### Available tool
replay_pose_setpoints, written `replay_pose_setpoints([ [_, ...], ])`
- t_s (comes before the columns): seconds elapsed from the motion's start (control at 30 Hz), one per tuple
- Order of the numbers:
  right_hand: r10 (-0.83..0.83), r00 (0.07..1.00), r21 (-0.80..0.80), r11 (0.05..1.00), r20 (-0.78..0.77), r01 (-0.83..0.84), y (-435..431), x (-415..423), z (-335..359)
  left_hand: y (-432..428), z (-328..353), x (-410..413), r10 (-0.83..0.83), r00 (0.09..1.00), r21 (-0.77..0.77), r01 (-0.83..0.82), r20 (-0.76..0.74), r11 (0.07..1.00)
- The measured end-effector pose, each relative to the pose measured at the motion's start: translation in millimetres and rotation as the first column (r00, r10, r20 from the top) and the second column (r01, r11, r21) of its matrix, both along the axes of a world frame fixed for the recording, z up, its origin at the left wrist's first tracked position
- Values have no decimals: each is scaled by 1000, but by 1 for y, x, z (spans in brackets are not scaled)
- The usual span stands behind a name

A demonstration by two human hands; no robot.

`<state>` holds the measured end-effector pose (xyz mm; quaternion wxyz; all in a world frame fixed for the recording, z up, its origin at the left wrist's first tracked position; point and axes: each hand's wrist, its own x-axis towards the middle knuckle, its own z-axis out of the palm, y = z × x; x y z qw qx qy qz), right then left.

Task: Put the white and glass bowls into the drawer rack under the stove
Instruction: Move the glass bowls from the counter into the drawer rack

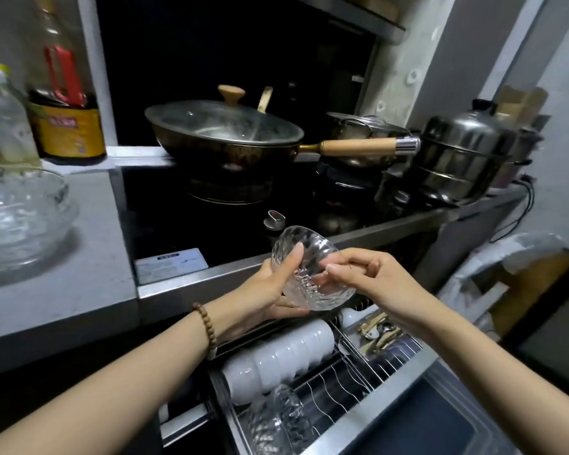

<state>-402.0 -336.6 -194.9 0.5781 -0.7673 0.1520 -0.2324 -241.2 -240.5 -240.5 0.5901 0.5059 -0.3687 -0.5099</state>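
A ribbed glass bowl [311, 270] is tilted on its side in the air above the open drawer rack [342, 379]. My left hand [270, 287] grips its left rim, thumb inside. My right hand [368, 277] pinches its right rim. Below, a row of white bowls [283, 356] stands on edge in the wire rack. Glass bowls [276, 418] stand in front of them, nearer to me. More glass bowls [17, 211] are stacked on the grey counter [89, 267] at the left.
A lidded wok [224, 136] with a wooden handle sits on the black stove [184, 224]. Steel pots [457, 156] stand at the right. Cutlery [380, 333] lies in the rack's right compartment. Bottles [66, 103] stand at the back left.
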Motion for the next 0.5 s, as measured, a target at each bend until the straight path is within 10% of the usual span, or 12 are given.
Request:
replay_pose_setpoints([
  [0.5,-21,904,318,933,-426,171,-61,-27,-106,-44,-130,-33,-98,980,373,27,172,928],
])
